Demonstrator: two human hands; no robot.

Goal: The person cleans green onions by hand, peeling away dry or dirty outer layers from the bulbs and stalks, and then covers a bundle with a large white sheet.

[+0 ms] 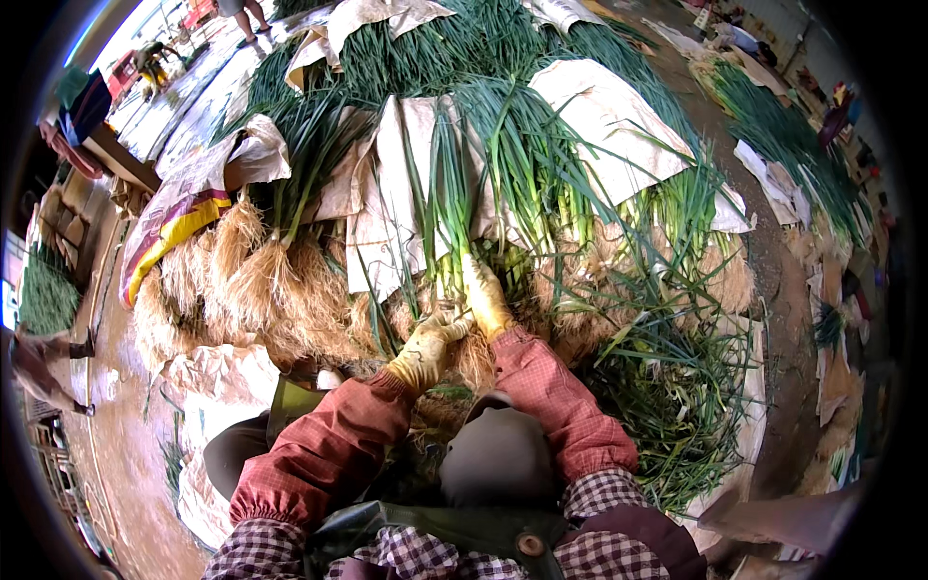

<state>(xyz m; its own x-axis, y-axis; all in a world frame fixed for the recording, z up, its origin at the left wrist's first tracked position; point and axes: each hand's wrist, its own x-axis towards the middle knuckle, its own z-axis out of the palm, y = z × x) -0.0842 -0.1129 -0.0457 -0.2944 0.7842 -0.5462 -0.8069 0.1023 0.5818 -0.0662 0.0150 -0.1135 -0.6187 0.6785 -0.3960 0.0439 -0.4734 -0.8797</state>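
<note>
In front of me stands a bunch of green onions (451,217), its long green leaves lying away over a cream sheet (380,198) and its pale stems toward me. My left hand (425,353), in a yellowish glove, closes on the lower stems just above the tan roots. Along the right side of the same stems lies my right hand (486,295), gloved alike, its fingers partly hidden but seemingly wrapped round them. Next to the bunch, more green onions (546,159) lie with their white stems toward me. Thick root clumps (256,275) spread out at the left.
Loose trimmed leaves (667,406) pile up at my right. A white, yellow and purple sack (179,227) covers part of the left side; another cream sheet (614,126) lies over the onions. Beyond the right-hand aisle is another onion heap (788,140). People (152,68) are at the far left.
</note>
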